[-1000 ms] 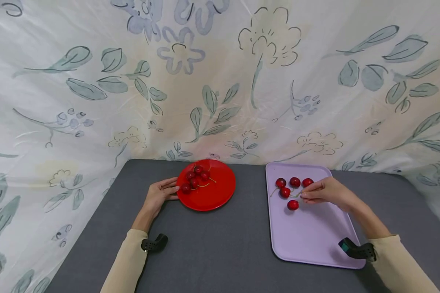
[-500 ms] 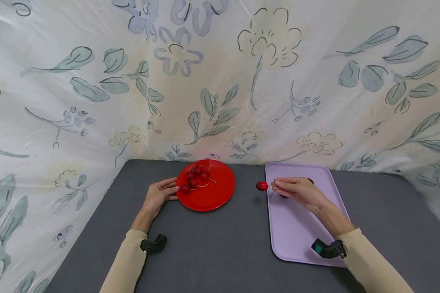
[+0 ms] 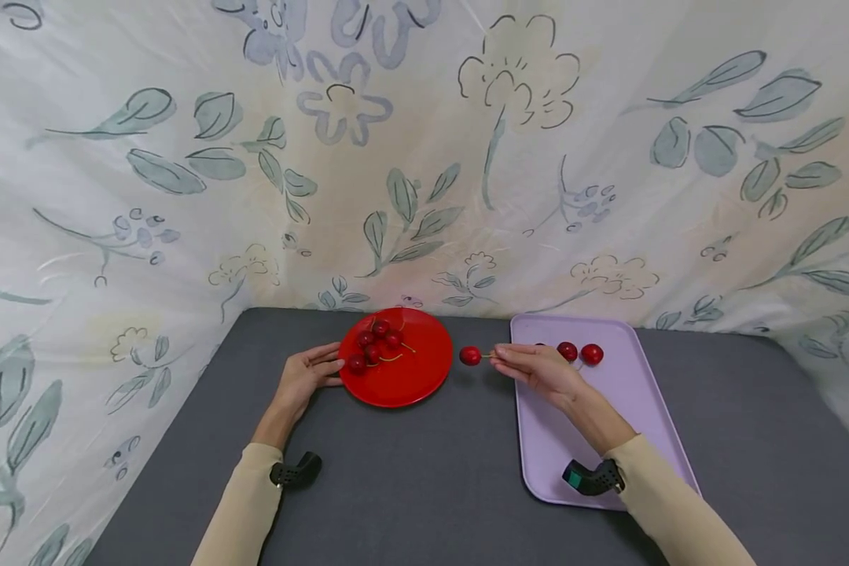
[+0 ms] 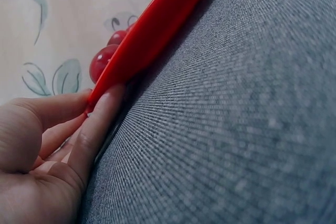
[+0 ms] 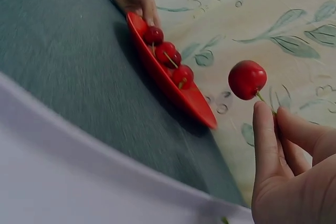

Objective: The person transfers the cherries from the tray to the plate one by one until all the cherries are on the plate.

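Note:
A red cherry (image 3: pixel 470 356) hangs in the air between the plate and the tray, its green stem pinched between the thumb and fingertips of my right hand (image 3: pixel 541 373). The right wrist view shows that cherry (image 5: pixel 247 80) up close, with the fingers touching only the stem. My left hand (image 3: pixel 306 377) holds the left rim of a round red plate (image 3: pixel 417 377), thumb above and fingers at the edge, as the left wrist view shows. Several cherries with stems (image 3: pixel 373 354) lie grouped on the plate's left half.
Right of the plate lies a lilac rectangular tray (image 3: pixel 559 456). A few cherries (image 3: pixel 592 354) sit at its far end, partly hidden behind my right hand. Dark grey cloth (image 3: pixel 410 487) covers the table, and a floral curtain (image 3: pixel 424 157) hangs along its back edge.
My right hand has lifted a cherry by its stem off the tray and carried it left, towards the plate. My left hand and the plate have stayed in place.

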`<state>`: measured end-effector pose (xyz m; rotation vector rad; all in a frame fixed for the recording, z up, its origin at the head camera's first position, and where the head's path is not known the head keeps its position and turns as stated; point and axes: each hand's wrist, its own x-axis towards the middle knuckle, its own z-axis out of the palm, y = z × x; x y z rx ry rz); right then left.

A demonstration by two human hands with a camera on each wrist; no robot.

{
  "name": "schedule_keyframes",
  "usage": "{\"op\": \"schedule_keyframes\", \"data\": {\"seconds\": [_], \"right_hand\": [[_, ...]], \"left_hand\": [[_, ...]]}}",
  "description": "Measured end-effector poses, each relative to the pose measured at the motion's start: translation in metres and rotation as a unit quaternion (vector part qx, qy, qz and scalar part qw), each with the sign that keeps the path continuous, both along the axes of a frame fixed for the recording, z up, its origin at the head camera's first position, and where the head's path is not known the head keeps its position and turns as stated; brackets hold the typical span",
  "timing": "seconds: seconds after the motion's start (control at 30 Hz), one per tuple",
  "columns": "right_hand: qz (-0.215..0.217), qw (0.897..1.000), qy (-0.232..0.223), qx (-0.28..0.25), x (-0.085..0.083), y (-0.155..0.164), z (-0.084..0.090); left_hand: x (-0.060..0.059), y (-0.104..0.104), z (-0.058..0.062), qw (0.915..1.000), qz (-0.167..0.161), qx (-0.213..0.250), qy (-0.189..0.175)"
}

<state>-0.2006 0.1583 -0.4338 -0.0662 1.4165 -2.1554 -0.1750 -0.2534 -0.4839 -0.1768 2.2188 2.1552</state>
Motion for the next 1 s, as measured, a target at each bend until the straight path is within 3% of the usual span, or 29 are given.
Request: {"op": "schedule_keyframes", "data": {"seconds": [0.37, 0.63, 1.0], "right_hand": [[-0.035, 0.996, -0.04, -0.068, -0.01, -0.047, -0.007], [-0.065, 0.997, -0.046, -0.02, -0.014, -0.085, -0.006], [-0.094, 0.993, -0.062, -0.043, -0.015, -0.126, -0.009]], "left_hand": [[-0.001, 0.0, 0.0, 1.0, -0.003, -0.002, 0.002], [-0.001, -0.001, 0.0, 1.0, 0.0, -0.002, -0.001], [-0.002, -0.002, 0.0, 1.0, -0.005, 0.005, 0.005]]}}
